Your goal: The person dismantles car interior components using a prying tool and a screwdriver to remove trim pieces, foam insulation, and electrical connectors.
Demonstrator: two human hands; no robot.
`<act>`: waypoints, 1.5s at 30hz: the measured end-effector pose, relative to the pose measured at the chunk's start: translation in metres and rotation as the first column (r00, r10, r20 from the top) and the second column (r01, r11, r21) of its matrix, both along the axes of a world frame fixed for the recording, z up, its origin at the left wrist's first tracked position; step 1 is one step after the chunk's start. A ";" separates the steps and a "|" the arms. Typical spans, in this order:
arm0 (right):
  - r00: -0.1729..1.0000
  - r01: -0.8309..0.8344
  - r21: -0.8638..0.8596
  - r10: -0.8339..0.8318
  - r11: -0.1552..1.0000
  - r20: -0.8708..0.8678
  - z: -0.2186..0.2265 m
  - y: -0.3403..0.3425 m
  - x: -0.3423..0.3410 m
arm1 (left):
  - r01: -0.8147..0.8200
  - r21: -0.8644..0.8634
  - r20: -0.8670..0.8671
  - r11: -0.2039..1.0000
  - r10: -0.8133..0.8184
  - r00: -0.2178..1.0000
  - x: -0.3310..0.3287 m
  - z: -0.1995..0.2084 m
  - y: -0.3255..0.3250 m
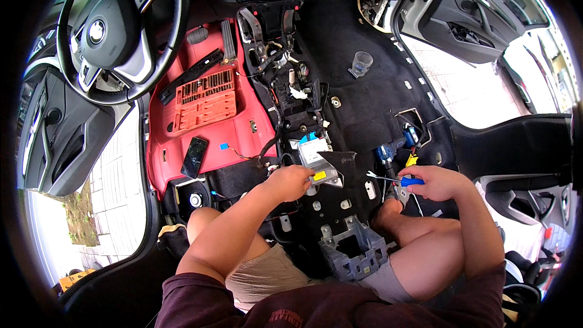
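Observation:
My right hand [432, 183] grips a fork-tipped clip remover [410, 181] by its blue handle. The pale forked end points left, above the black car carpet. My left hand [290, 183] has its fingers curled at the near left edge of a flat silver electronic module [328, 175]. That module bears white and yellow labels, sits on the centre tunnel, and has a blue connector [308, 138] at its far end. A dark carpet flap [340, 161] sticks up over its right side. My fingertips are partly hidden against the module.
A grey metal bracket [354, 249] stands near my right leg. Left, a red-covered floor holds an orange bit case [205, 102] and a phone [194, 157]. A clear cup [361, 64], a blue cordless drill [386, 153] and exposed wiring [285, 61] lie ahead. The steering wheel [115, 33] overhangs the left.

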State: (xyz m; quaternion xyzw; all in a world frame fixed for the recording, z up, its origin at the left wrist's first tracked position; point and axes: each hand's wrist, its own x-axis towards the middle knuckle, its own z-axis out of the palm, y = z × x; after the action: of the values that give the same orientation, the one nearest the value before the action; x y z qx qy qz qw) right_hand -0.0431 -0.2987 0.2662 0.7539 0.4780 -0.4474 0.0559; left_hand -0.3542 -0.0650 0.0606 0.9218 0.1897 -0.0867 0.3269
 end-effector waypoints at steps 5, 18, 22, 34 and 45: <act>1.000 0.008 -0.012 -0.008 1.000 -0.005 0.001 0.002 -0.001 | 0.000 -0.003 -0.017 1.000 0.000 1.000 -0.001 0.002 0.000; 1.000 0.007 -0.028 -0.007 1.000 0.016 0.002 0.004 -0.004 | 0.007 -0.004 -0.052 1.000 -0.007 0.999 -0.001 0.004 0.001; 1.000 -0.009 0.003 0.009 1.000 0.000 -0.001 0.001 -0.001 | 0.009 -0.001 -0.052 1.000 -0.009 0.999 0.001 0.002 0.000; 1.000 -0.017 0.005 0.017 1.000 0.002 -0.002 0.003 -0.002 | -0.003 -0.022 -0.063 1.000 0.001 0.998 0.000 0.007 0.000; 1.000 0.002 -0.036 -0.002 0.999 0.013 0.000 0.005 -0.003 | 0.005 -0.011 -0.053 1.000 -0.005 0.999 0.002 0.002 0.000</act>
State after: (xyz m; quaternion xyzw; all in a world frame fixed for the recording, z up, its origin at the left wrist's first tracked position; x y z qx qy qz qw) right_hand -0.0465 -0.2940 0.2657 0.7560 0.4688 -0.4510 0.0722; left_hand -0.3526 -0.0652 0.0627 0.9178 0.1955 -0.1130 0.3266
